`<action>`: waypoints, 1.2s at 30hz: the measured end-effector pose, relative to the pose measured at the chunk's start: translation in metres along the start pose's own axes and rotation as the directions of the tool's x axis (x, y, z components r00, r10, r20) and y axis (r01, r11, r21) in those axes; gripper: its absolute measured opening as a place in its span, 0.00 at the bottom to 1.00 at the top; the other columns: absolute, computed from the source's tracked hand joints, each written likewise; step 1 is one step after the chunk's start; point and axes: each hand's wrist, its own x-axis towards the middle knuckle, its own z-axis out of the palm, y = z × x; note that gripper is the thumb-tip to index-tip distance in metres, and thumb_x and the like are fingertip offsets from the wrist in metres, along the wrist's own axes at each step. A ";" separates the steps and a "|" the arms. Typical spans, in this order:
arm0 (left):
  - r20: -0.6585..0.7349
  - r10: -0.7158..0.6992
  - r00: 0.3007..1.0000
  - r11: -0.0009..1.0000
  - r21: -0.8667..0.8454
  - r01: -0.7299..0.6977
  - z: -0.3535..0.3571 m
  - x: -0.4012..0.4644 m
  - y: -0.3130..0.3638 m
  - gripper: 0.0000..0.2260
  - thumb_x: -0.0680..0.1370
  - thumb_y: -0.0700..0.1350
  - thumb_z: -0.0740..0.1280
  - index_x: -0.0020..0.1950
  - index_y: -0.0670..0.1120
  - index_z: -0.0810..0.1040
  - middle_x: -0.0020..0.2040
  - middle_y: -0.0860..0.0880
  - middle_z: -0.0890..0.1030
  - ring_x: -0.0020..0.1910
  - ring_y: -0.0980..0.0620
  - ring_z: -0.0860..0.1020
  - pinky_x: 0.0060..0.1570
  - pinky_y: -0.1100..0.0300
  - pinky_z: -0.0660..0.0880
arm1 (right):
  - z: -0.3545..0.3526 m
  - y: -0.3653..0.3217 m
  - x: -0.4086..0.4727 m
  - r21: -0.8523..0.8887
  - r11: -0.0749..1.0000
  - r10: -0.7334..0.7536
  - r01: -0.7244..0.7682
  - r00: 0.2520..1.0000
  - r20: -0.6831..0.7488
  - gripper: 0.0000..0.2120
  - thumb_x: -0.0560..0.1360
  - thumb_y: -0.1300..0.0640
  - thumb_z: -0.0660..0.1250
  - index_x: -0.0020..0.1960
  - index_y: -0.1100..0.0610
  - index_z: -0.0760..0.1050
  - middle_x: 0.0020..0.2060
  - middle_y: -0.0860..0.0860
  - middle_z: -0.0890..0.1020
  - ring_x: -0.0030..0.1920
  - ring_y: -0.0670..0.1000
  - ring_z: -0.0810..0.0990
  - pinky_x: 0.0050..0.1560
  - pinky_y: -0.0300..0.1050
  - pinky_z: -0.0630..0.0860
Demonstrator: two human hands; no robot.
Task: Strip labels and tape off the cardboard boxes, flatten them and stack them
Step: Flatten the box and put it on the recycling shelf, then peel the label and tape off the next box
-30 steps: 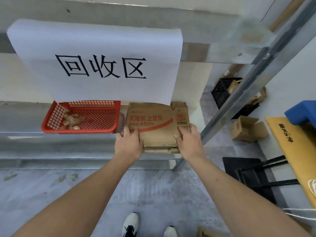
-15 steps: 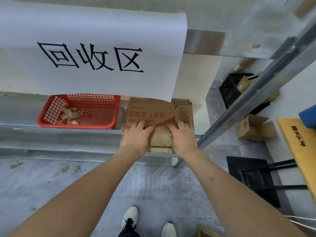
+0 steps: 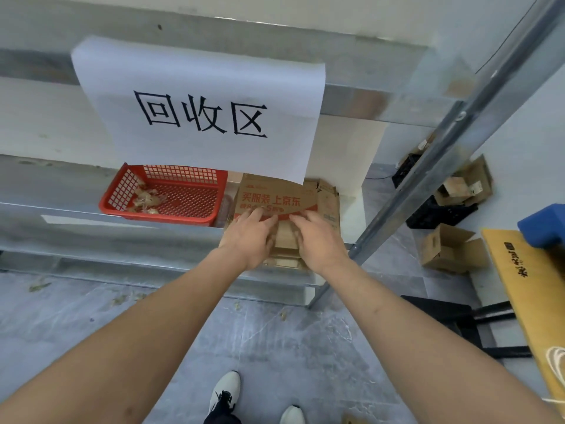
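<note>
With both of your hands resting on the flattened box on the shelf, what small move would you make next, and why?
Probably lift both hands away. The left hand and right hand lie flat on the flattened box, which already sits on the cardboard stack beside the red basket. An unflattened open box waits on the floor.

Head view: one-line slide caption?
Both hands, left and right, press a flattened box onto the shelf stack beside a red basket, under a paper sign.

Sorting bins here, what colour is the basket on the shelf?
Red basket, seen in the head view.
</note>
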 end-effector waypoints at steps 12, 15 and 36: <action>-0.138 -0.151 0.979 0.989 -0.028 0.149 -0.078 -0.123 0.005 0.23 0.83 0.54 0.60 0.78 0.49 0.67 0.73 0.45 0.71 0.71 0.42 0.71 0.69 0.44 0.70 | -0.074 -0.095 -0.063 -0.026 0.984 -0.177 0.178 0.983 0.048 0.23 0.85 0.48 0.59 0.79 0.49 0.66 0.78 0.52 0.67 0.78 0.55 0.65 0.77 0.54 0.63; -0.201 -0.190 0.961 0.981 -0.019 0.191 -0.099 -0.160 -0.007 0.21 0.83 0.54 0.60 0.75 0.48 0.70 0.70 0.45 0.74 0.68 0.41 0.73 0.67 0.43 0.71 | -0.091 -0.128 -0.075 -0.081 0.966 -0.239 0.244 0.969 0.069 0.23 0.85 0.45 0.57 0.79 0.49 0.67 0.79 0.53 0.66 0.79 0.56 0.62 0.78 0.54 0.59; -0.352 -0.353 0.867 0.911 0.080 0.404 -0.231 -0.422 -0.223 0.26 0.84 0.59 0.55 0.81 0.51 0.62 0.76 0.46 0.69 0.74 0.43 0.68 0.74 0.38 0.63 | -0.104 -0.464 -0.134 -0.195 0.800 -0.583 0.568 0.812 -0.025 0.26 0.83 0.37 0.54 0.74 0.50 0.73 0.70 0.52 0.77 0.70 0.56 0.73 0.71 0.55 0.69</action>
